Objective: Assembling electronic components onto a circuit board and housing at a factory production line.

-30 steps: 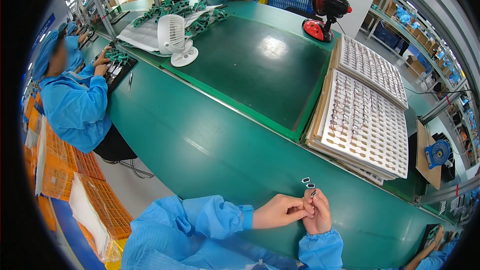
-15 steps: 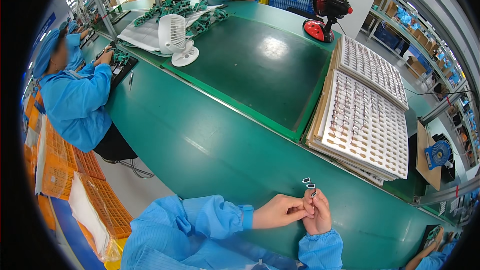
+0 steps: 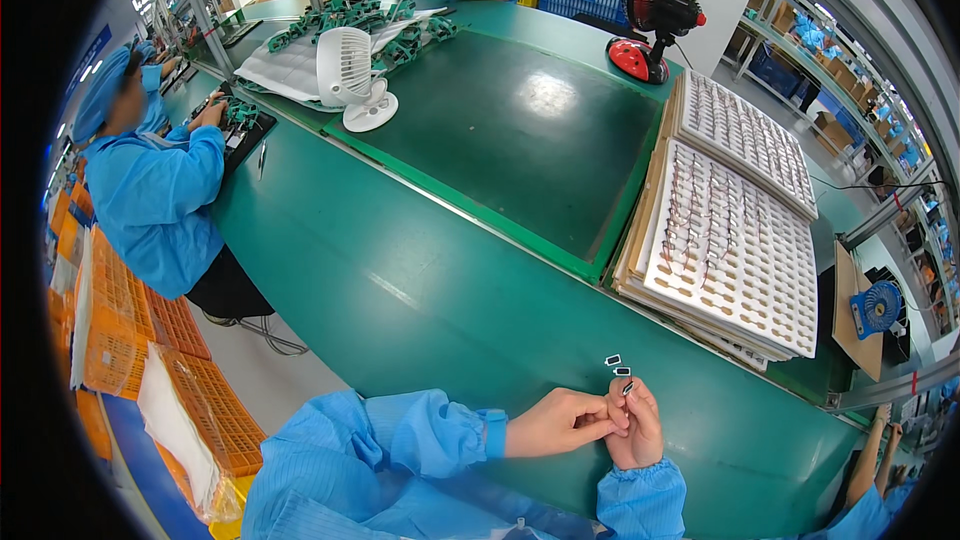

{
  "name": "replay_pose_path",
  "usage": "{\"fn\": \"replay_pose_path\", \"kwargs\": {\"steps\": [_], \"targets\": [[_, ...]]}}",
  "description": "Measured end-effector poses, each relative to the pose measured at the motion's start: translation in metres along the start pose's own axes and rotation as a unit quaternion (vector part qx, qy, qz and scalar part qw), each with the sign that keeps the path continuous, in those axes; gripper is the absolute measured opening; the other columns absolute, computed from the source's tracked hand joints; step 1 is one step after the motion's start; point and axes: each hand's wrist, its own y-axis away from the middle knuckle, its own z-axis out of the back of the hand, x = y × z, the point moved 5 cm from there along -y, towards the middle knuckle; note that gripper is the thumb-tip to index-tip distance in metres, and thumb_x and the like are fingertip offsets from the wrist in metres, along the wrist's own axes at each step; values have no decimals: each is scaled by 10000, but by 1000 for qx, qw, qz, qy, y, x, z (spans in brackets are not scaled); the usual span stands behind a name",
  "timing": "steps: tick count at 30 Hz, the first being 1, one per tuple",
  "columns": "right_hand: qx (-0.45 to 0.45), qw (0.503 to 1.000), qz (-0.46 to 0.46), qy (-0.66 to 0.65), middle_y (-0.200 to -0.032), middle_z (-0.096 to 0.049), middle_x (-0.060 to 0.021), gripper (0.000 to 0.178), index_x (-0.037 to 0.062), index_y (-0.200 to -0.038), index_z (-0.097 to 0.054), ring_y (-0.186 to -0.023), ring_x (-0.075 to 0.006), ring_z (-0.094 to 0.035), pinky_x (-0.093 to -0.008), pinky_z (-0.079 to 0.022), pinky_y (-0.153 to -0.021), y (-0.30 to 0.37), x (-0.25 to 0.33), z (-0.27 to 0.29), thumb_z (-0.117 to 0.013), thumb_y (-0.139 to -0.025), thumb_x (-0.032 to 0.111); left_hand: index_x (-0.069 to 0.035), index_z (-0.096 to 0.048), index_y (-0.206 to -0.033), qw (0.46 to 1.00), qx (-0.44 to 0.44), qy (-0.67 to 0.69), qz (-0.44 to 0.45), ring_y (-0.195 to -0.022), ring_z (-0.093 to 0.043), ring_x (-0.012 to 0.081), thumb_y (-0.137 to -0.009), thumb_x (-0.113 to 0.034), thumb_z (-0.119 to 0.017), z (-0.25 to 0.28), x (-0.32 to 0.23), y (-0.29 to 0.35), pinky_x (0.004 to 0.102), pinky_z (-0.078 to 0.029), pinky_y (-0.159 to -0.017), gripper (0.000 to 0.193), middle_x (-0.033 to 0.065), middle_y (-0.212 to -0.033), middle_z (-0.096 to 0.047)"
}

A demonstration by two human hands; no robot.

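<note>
Right hand (image 3: 634, 434): thumb and finger pinch a small black-and-white part (image 3: 627, 389) at their tips.
Left hand (image 3: 558, 423): thumb and finger pressed together, touching the right hand; I can't tell if they pinch anything.
Two more little parts (image 3: 622, 372): just past the right fingertips; can't tell if held.
Green table (image 3: 450, 340): under both hands.
White slotted trays (image 3: 765, 305): stacked ahead and right of the hands, with thin wires in some rows.
White fan (image 3: 343, 68): far ahead, to their left.
</note>
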Motion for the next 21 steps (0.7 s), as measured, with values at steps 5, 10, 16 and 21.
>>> {"fn": "replay_pose_path", "kwargs": {"steps": [5, 10, 16, 21], "targets": [[1, 1000, 0, 0, -690, -461, 2, 138, 41, -864, -533, -545, -48, -338, -196, -261, -496, -1, 0, 1, -556, -902, 172, -67, -685, -1022, 1000, -3, 4, -3, -862, -657, 190, -904, -169, -610, 1, 0, 0, 298, -503, -792, 173, 75, -972, -692], [-5, 1000, -2, 4, -683, -453, 5, 144, 49, -850, -528, -545, -51, -338, -197, -260, -497, -2, 1, 1, -557, -901, 180, -63, -686, -1017, 1000, -3, 4, -7, -855, -656, 189, -903, -168, -611, 2, -2, -2, 296, -503, -785, 172, 79, -966, -693], [-3, 1000, 0, 3, -688, -448, 7, 146, 52, -848, -522, -553, -54, -344, -198, -262, -494, 0, 2, -1, -553, -904, 182, -67, -688, -1017, 1000, -5, 1, -6, -836, -654, 184, -903, -171, -613, 0, -2, -1, 294, -503, -770, 172, 78, -958, -693], [-6, 1000, -4, 3, -690, -448, 7, 146, 52, -849, -523, -554, -54, -345, -197, -259, -492, 0, -1, 1, -552, -906, 183, -70, -691, -1017, 1000, -4, 5, -3, -823, -651, 179, -903, -173, -614, 0, 0, 1, 292, -503, -760, 172, 77, -950, -693]]}}
